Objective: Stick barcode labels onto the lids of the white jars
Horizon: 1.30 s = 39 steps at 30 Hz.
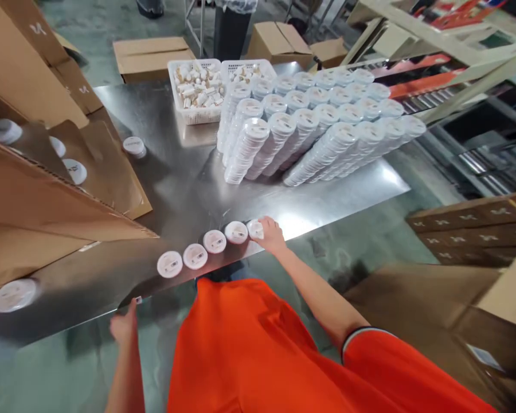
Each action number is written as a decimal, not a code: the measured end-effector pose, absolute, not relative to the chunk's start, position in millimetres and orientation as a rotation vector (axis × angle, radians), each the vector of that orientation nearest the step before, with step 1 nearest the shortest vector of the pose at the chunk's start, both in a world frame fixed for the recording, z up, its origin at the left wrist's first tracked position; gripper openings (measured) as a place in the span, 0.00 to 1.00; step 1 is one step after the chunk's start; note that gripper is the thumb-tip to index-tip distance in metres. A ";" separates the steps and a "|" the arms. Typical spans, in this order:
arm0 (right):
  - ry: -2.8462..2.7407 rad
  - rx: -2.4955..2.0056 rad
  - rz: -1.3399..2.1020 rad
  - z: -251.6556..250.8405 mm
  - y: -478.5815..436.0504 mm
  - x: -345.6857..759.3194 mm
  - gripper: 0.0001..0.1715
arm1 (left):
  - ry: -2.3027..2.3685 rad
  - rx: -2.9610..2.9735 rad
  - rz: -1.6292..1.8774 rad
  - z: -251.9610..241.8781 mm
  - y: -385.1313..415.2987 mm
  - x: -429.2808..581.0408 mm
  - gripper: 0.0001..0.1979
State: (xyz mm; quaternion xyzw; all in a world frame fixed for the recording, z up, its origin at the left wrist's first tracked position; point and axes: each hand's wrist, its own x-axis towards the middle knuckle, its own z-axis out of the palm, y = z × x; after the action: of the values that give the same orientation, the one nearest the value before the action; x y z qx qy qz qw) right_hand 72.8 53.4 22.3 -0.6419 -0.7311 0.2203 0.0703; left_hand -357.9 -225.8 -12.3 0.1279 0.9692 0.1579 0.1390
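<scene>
My right hand point(272, 235) is closed around a white round tub point(255, 229) at the right end of a row along the table's front edge. Beside it stand several more tubs, among them a white tub point(236, 232) and, at the row's left end, another tub point(169, 264); small labels show on their tops. My left hand point(124, 326) is just off the front edge, fingers curled, with a small printed sticker point(138, 300) at the tip of its thumb or forefinger; which one I cannot tell.
Tall stacks of white tubs point(258, 132) stand on the metal table point(184, 195). Behind are white baskets point(190, 117) of small white-and-gold pieces. An open carton point(90, 223) takes up the left side, near a single tub point(134, 147). More cartons point(468, 226) are at right.
</scene>
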 end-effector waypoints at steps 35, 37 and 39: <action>-2.670 -1.283 0.873 34.5 40.4 -34.2 0.28 | 2.465 1.579 0.066 37.9 -61.1 -200.3 0.36; -2.659 -1.255 0.940 32.8 40.1 -38.9 0.33 | 2.521 1.559 0.198 54.5 -56.7 -198.6 0.37; -2.534 -1.193 1.063 31.1 44.8 -32.9 0.34 | 2.498 1.603 0.357 73.3 -45.5 -188.3 0.37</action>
State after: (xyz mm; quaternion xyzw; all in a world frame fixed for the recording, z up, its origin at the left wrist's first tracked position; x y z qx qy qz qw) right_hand -32.9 44.8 31.1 -0.3972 -0.8435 0.3540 0.0730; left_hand -188.3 -45.5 73.3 0.5345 0.8333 0.1190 0.0759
